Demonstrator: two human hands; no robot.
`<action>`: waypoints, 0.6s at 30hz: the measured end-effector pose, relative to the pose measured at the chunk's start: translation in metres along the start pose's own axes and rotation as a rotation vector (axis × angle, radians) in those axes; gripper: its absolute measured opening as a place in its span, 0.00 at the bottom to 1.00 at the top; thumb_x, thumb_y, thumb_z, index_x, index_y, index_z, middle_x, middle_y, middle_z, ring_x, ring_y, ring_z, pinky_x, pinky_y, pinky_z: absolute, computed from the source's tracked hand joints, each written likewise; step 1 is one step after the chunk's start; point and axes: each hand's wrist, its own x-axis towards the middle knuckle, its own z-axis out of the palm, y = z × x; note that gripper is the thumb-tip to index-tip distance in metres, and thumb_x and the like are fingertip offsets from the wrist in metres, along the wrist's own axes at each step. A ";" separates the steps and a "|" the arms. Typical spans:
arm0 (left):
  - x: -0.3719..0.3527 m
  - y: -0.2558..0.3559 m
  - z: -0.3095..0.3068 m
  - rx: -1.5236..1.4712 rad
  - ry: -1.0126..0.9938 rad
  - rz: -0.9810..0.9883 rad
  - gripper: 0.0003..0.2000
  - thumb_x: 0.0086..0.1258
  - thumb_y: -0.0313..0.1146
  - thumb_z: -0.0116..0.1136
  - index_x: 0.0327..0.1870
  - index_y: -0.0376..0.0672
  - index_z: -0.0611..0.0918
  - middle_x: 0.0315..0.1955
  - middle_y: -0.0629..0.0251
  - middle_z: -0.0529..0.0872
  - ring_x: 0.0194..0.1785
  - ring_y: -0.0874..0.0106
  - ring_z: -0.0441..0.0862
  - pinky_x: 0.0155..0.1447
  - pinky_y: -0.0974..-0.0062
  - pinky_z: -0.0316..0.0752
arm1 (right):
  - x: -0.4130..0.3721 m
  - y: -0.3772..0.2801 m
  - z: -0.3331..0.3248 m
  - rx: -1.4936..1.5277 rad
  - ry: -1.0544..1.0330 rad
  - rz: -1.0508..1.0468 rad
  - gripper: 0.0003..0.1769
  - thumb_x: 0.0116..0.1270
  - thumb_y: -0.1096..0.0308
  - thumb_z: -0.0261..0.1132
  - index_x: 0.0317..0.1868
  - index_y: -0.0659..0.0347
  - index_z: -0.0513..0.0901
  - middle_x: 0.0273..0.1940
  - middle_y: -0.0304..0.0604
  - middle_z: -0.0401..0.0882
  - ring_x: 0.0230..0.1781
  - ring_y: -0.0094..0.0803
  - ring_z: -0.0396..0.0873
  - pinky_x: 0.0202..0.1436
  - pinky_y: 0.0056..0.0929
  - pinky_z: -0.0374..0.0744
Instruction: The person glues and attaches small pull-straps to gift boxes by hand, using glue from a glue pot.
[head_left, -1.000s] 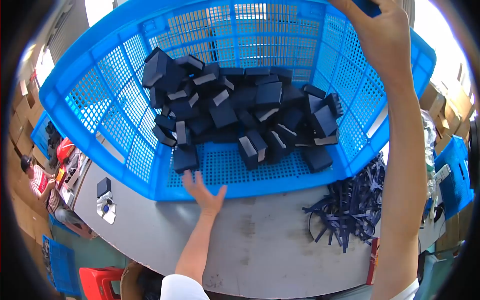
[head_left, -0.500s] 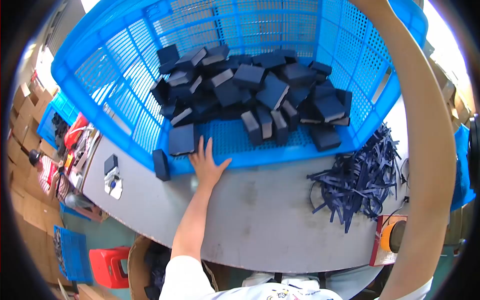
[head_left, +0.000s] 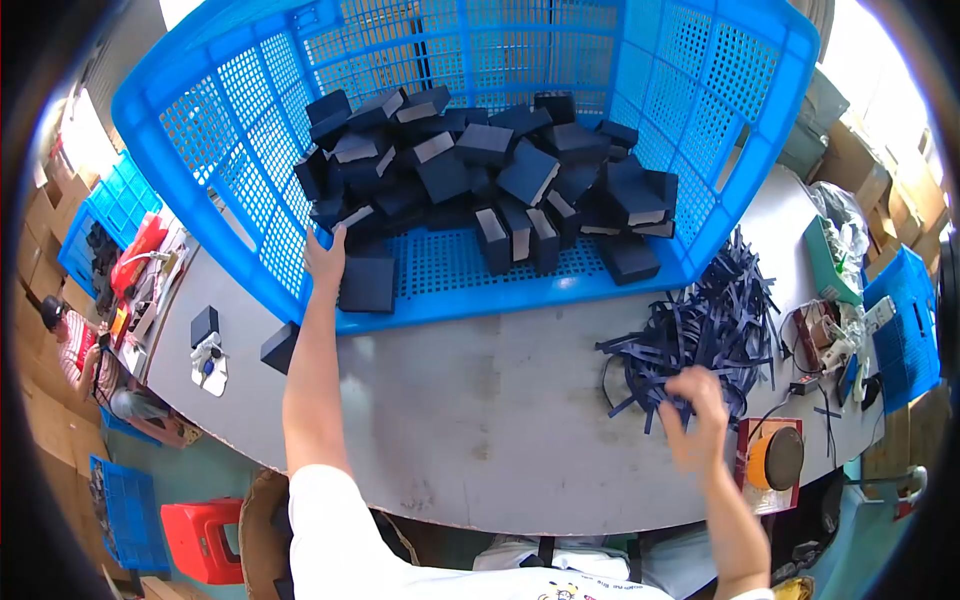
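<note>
My left hand (head_left: 325, 262) reaches over the front left of the big blue plastic basket (head_left: 520, 300), fingers and thumb apart, with nothing visible in it. Just right of it, a dark navy box (head_left: 367, 284) lies flat near the basket's front edge. Another dark box (head_left: 280, 347) rests on the table beside my left forearm. Inside the basket is a heap of similar small boxes (head_left: 440, 180), some with pale sides showing. My right hand (head_left: 697, 415), fingers curved and thumb apart, hovers by a tangle of dark ribbon strips (head_left: 700, 330) and holds nothing I can see.
The basket stands on a grey table (head_left: 480, 420). At right are a red-edged box with an orange-and-black round object (head_left: 777, 459), cables and a green tray (head_left: 833, 260). A small box (head_left: 204, 326) lies at left. A red stool (head_left: 202, 540) and a seated person (head_left: 85, 350) are beyond.
My left hand has moved left, away from the front box. My right arm has come down from over the basket's right side to the ribbon strips. The box at the left corner has tilted.
</note>
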 end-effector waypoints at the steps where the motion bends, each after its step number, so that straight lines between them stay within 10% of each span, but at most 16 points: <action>1: 0.012 -0.002 0.011 -0.196 -0.140 -0.187 0.41 0.58 0.56 0.58 0.67 0.40 0.61 0.64 0.45 0.62 0.67 0.49 0.59 0.68 0.57 0.55 | -0.021 0.000 0.004 0.017 -0.007 0.081 0.15 0.42 0.80 0.66 0.35 0.63 0.78 0.37 0.49 0.77 0.45 0.48 0.74 0.51 0.39 0.72; 4: -0.007 0.041 0.034 -0.101 -0.160 -0.071 0.46 0.51 0.55 0.64 0.70 0.51 0.54 0.61 0.46 0.67 0.65 0.49 0.63 0.68 0.60 0.57 | -0.065 0.002 0.016 0.065 -0.045 0.274 0.13 0.45 0.81 0.66 0.34 0.64 0.78 0.36 0.48 0.78 0.45 0.46 0.75 0.50 0.36 0.73; 7: -0.011 0.068 0.036 -0.001 -0.261 0.576 0.38 0.51 0.46 0.67 0.65 0.52 0.66 0.61 0.52 0.69 0.62 0.53 0.67 0.67 0.61 0.57 | -0.079 0.005 0.024 0.070 -0.053 0.306 0.12 0.47 0.79 0.66 0.35 0.64 0.79 0.36 0.48 0.79 0.45 0.45 0.75 0.49 0.35 0.73; 9: -0.049 0.120 0.008 -0.230 -0.445 0.672 0.36 0.52 0.43 0.67 0.65 0.51 0.67 0.63 0.52 0.65 0.67 0.54 0.60 0.69 0.61 0.55 | -0.084 0.003 0.033 0.092 -0.070 0.326 0.12 0.47 0.79 0.66 0.35 0.64 0.79 0.36 0.47 0.79 0.45 0.45 0.75 0.49 0.35 0.73; 13: -0.116 0.168 -0.103 0.252 -0.461 0.847 0.37 0.50 0.40 0.67 0.66 0.53 0.66 0.68 0.54 0.57 0.70 0.50 0.52 0.70 0.53 0.48 | -0.071 0.003 0.028 0.097 -0.077 0.267 0.11 0.49 0.78 0.65 0.35 0.64 0.79 0.36 0.47 0.79 0.45 0.45 0.75 0.48 0.36 0.74; 18: -0.126 0.057 -0.195 0.773 -0.234 0.428 0.46 0.40 0.41 0.73 0.67 0.54 0.63 0.68 0.49 0.54 0.69 0.48 0.53 0.70 0.52 0.48 | -0.092 0.031 0.025 0.090 -0.032 0.268 0.03 0.51 0.79 0.64 0.29 0.65 0.79 0.34 0.47 0.78 0.40 0.45 0.76 0.44 0.35 0.74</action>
